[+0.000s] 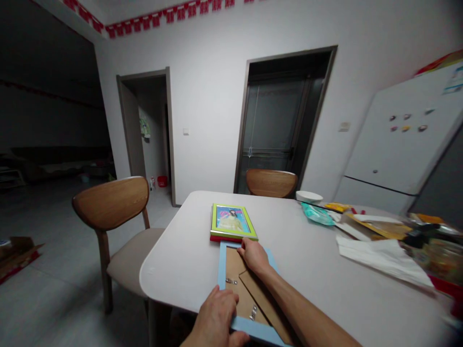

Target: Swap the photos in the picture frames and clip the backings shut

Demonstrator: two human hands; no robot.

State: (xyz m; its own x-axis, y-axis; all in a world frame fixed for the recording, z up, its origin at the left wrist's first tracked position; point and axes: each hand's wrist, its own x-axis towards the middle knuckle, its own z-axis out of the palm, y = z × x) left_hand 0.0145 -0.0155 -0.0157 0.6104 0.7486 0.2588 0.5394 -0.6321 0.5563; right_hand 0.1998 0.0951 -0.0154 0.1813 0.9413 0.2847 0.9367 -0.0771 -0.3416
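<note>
A light blue picture frame [222, 262] lies face down on the white table [307, 260], its brown cardboard back and stand showing. My left hand [217, 311] rests on the frame's near edge, fingers curled over the backing by a small metal clip [230, 281]. My right hand [255, 254] reaches across the backing to the frame's far edge, fingers bent down and pressed on it. Just beyond lies a stack of frames: a green frame [233, 222] with a picture facing up, on top of a red one.
A wooden chair [108, 205] stands at the table's left, another [271, 182] at the far end. On the right lie white paper [383, 258], a teal packet [317, 214], a white bowl [308, 196] and clutter. A white fridge [405, 140] stands beyond.
</note>
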